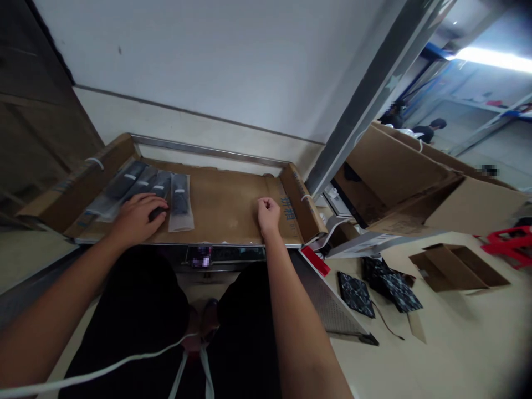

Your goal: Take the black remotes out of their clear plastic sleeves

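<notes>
On the cardboard-lined tray, my left hand (pixel 139 219) lies over the row of bags with its fingers curled. A small dark object (pixel 157 213) shows between its thumb and fingers; its kind cannot be made out. Several frosted plastic bags (pixel 129 178) with dark contents and white bands lie side by side at the left, partly under that hand. The rightmost bag (pixel 180 202) lies just beside my fingertips. My right hand (pixel 268 215) is curled into a fist on the right part of the cardboard (pixel 224 194), apart from the bags, with nothing visible in it.
Raised cardboard sides (pixel 303 205) bound the tray, and a grey post (pixel 374 83) rises behind its right end. To the right are a large open carton (pixel 399 177), dark patterned packages (pixel 390 285) on the floor and a red stool (pixel 507 244). A white cord (pixel 124 360) crosses my lap.
</notes>
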Motion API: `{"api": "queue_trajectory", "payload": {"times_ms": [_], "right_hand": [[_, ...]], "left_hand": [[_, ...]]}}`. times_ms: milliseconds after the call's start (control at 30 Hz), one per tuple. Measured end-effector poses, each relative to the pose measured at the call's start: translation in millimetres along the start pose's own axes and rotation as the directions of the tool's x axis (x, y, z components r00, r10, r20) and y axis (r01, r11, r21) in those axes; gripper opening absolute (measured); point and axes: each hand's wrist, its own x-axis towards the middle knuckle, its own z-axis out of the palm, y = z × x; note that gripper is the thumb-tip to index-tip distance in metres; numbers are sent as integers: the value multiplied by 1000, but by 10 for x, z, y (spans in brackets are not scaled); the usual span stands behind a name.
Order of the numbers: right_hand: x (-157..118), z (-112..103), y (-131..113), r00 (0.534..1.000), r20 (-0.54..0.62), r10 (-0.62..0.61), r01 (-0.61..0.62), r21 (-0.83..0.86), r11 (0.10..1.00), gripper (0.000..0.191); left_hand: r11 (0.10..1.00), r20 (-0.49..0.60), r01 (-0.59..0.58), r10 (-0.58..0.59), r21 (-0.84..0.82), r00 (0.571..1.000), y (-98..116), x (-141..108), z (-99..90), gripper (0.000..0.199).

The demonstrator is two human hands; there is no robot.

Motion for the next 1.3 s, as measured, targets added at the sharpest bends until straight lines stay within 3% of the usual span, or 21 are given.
{"api": "queue_trajectory", "payload": {"times_ms": [233,667,1300], "right_hand": [[0,13,-3,1000,11,3,-3,-17,1000,24],[8,8,0,1000,-12,11,-11,29,1000,25],[-5,20,-35,1000,29,-9,10,-31,999,22]], "left_hand": [[1000,-15,18,-18,0,1000,7,6,-4,29],[996,-46,-75,77,55,996,-42,0,30,34],[998,-9,-26,27,56,1000,-46,2,25,32]]}}
